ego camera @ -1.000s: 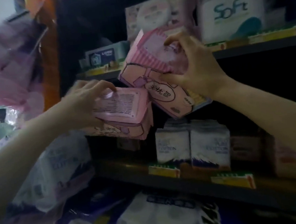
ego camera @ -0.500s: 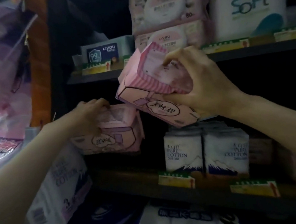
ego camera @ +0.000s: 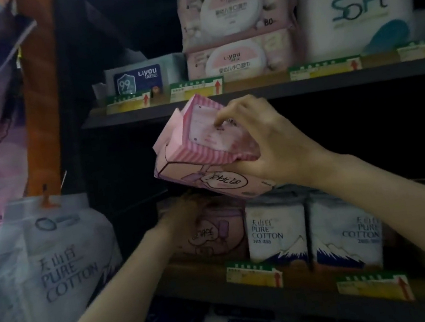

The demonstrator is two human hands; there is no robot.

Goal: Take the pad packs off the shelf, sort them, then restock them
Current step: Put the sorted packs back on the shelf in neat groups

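Gripping a tilted pink pack (ego camera: 203,162), the right hand (ego camera: 266,144) holds it above the shelf (ego camera: 196,279). Left hand (ego camera: 184,217) rests on a second pack (ego camera: 217,234) there; its grip is blurred, so I cannot tell.

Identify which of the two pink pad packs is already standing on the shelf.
The lower pink pack, beside the white Pure Cotton packs; the right hand holds the other, tilted, above it.
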